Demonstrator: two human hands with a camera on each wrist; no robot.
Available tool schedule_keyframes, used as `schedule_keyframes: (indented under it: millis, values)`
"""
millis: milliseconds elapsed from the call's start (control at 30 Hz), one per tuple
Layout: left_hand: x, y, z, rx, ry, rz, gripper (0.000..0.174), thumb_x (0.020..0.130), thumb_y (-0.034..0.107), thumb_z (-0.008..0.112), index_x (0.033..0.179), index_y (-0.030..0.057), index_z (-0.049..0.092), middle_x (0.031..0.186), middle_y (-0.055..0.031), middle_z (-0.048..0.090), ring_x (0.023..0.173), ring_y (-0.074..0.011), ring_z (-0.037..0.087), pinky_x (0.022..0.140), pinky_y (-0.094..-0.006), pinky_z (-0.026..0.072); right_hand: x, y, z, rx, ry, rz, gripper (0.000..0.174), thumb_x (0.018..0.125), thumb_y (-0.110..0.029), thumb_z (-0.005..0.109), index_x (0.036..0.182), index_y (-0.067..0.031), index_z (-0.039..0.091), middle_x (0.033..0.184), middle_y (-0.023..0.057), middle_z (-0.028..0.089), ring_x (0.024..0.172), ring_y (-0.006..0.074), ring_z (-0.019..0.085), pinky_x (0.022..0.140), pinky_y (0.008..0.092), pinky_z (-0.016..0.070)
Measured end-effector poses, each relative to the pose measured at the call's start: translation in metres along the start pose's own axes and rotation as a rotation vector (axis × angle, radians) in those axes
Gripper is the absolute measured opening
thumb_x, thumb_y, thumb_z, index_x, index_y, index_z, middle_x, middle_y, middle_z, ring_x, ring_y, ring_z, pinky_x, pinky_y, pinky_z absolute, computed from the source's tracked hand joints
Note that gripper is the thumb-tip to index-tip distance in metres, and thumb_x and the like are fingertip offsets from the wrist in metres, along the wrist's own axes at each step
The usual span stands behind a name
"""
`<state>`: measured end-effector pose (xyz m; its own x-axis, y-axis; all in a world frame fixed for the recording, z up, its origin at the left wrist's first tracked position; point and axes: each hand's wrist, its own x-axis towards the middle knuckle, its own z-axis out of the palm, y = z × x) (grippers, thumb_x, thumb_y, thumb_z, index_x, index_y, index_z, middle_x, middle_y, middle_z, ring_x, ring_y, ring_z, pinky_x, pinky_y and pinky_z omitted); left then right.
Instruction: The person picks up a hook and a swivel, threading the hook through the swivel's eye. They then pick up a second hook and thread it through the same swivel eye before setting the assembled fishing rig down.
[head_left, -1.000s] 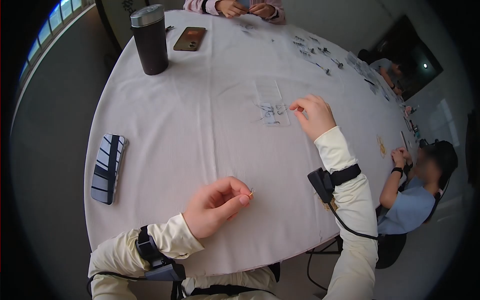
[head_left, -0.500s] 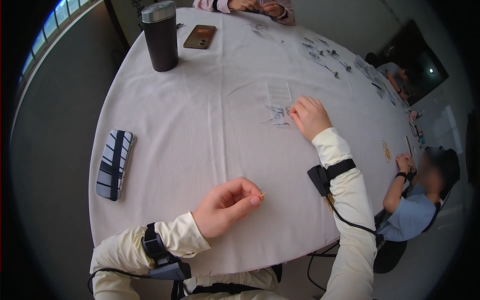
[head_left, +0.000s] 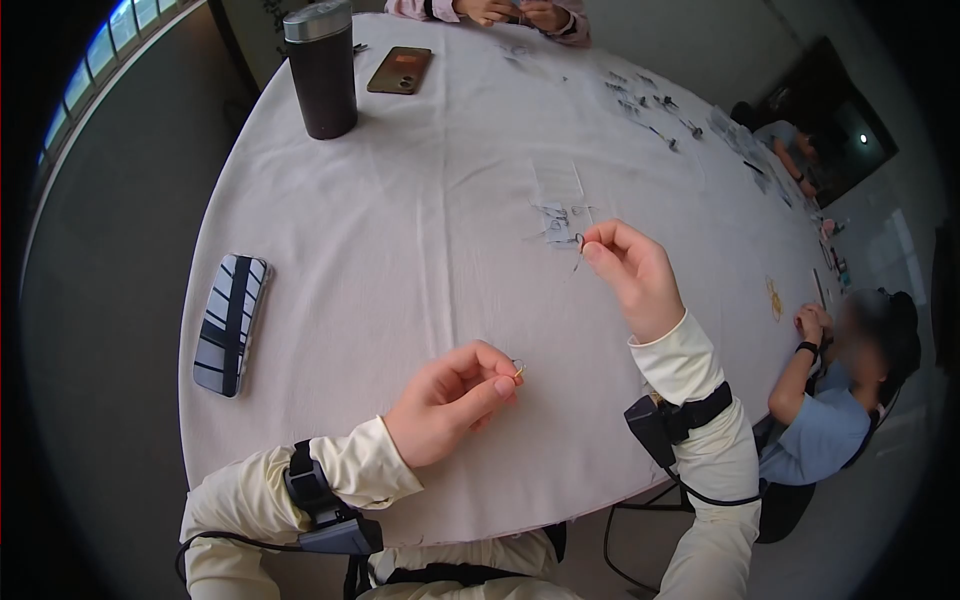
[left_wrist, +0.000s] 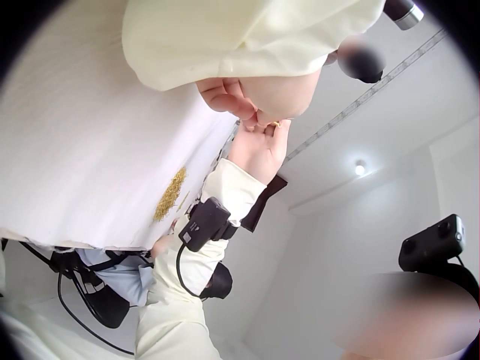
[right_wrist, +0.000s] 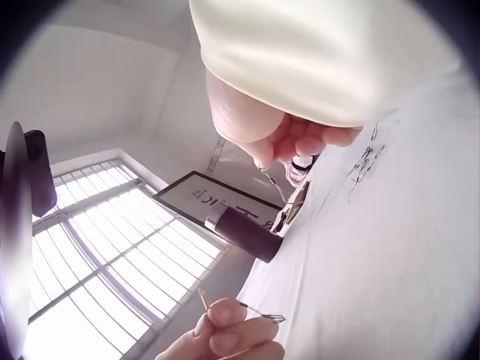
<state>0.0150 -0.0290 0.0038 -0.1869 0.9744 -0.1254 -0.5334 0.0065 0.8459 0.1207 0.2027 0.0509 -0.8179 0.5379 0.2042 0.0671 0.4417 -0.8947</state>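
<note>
My left hand (head_left: pixel 447 402) pinches a small gold-coloured piece (head_left: pixel 518 377) with a thin dark wire loop between thumb and forefinger, above the cloth. Up and to its right, my right hand (head_left: pixel 640 275) pinches a thin dark wire piece (head_left: pixel 579 241), which hangs from the fingertips. Just beyond that hand lies a clear tray (head_left: pixel 558 180) with several dark wire pieces (head_left: pixel 556 218) at its near end. In the right wrist view, the gold piece (right_wrist: pixel 203 300) sticks up from the left hand's fingers (right_wrist: pixel 240 337), with a dark loop on the other side.
A phone (head_left: pixel 231 325) lies at the table's left edge. Farther back stand a dark tumbler (head_left: pixel 322 80) and a brown phone (head_left: pixel 399 70). Several small parts (head_left: pixel 655 115) lie at the back right. A gold heap (left_wrist: pixel 171 193) shows in the left wrist view. Other people sit around the table.
My right hand has drawn back from the tray toward me, with a dark wire piece now in its fingertips. My left hand has shifted slightly, still pinching the gold piece.
</note>
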Motion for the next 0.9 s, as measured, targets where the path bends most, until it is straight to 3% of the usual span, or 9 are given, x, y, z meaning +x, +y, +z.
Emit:
schedule_keyframes:
  millis: [167,233,300,433,500,533,600,833,900]
  values:
    - [-0.001,-0.004,0.001,-0.044,0.124,0.051,0.006,0.099,0.015,0.058,0.100,0.0090,0.058,0.085,0.0004,0.058,0.065,-0.0052,0.045,0.058,-0.0210,0.0370,-0.041,0.002,0.024,0.090,-0.060,0.262,0.016,0.089,-0.012,0.066,0.097,0.0014,0.068,0.084,0.0048,0.068,0.075,0.0097,0.060,0.069,0.0243,0.0484]
    - [-0.002,-0.004,0.002,-0.015,0.128,0.063,0.006,0.099,0.014,0.057,0.100,0.0086,0.058,0.085,0.0003,0.058,0.066,-0.0053,0.045,0.058,-0.0209,0.0367,-0.050,0.000,0.018,-0.307,-0.097,0.403,0.016,0.086,-0.014,0.068,0.090,0.0008,0.071,0.083,0.0078,0.070,0.071,0.0110,0.063,0.066,0.0258,0.0500]
    - [-0.001,-0.004,0.003,-0.021,0.129,0.059,0.006,0.099,0.014,0.057,0.100,0.0083,0.058,0.084,0.0001,0.057,0.066,-0.0054,0.045,0.058,-0.0209,0.0365,-0.059,0.005,0.006,-0.373,-0.035,0.385,0.013,0.082,-0.013,0.069,0.084,0.0000,0.070,0.083,0.0112,0.070,0.071,0.0161,0.066,0.065,0.0283,0.0516]
    - [-0.003,-0.005,0.002,-0.023,0.122,0.061,0.006,0.099,0.015,0.057,0.100,0.0083,0.058,0.084,-0.0002,0.057,0.066,-0.0054,0.045,0.058,-0.0212,0.0367,-0.075,0.007,-0.014,-0.679,-0.010,0.173,0.008,0.081,-0.008,0.067,0.087,-0.0030,0.069,0.085,0.0090,0.065,0.076,0.0251,0.064,0.069,0.0348,0.0520]
    - [-0.003,-0.004,0.003,-0.023,0.120,0.059,0.007,0.099,0.015,0.057,0.100,0.0083,0.058,0.084,-0.0003,0.057,0.066,-0.0055,0.045,0.058,-0.0213,0.0368,-0.077,0.000,-0.017,-0.661,-0.146,-0.261,0.009,0.080,-0.007,0.069,0.089,-0.0067,0.068,0.088,0.0037,0.059,0.080,0.0221,0.059,0.072,0.0343,0.0481]
    - [-0.003,-0.004,0.004,-0.012,0.126,0.056,0.007,0.099,0.015,0.057,0.100,0.0083,0.058,0.084,-0.0003,0.057,0.065,-0.0054,0.045,0.058,-0.0211,0.0368,-0.076,-0.002,-0.015,-0.657,-0.148,-0.256,0.009,0.080,-0.007,0.069,0.089,-0.0067,0.068,0.088,0.0037,0.059,0.080,0.0221,0.059,0.072,0.0343,0.0481]
    - [-0.003,-0.004,0.004,0.005,0.132,0.048,0.007,0.100,0.015,0.057,0.100,0.0083,0.058,0.084,-0.0002,0.057,0.065,-0.0054,0.045,0.058,-0.0210,0.0367,-0.073,-0.004,-0.009,-0.767,-0.317,-0.544,0.012,0.078,-0.007,0.072,0.088,-0.0096,0.067,0.089,0.0001,0.055,0.083,0.0197,0.055,0.073,0.0326,0.0439]
    - [-0.003,-0.003,0.004,0.023,0.126,0.077,0.006,0.100,0.013,0.056,0.101,0.0074,0.057,0.087,-0.0010,0.058,0.064,-0.0053,0.046,0.057,-0.0206,0.0371,-0.069,0.006,-0.002,-0.753,-0.333,-0.568,0.012,0.077,-0.008,0.074,0.087,-0.0101,0.067,0.088,0.0008,0.056,0.083,0.0194,0.055,0.074,0.0319,0.0430]
    - [-0.003,-0.002,0.005,0.010,0.123,0.082,0.006,0.100,0.013,0.056,0.101,0.0073,0.057,0.087,-0.0012,0.058,0.064,-0.0054,0.046,0.057,-0.0207,0.0373,-0.070,0.005,0.003,-0.416,-0.171,-0.321,0.009,0.080,-0.006,0.072,0.086,-0.0093,0.067,0.088,0.0019,0.058,0.084,0.0178,0.055,0.075,0.0301,0.0423]
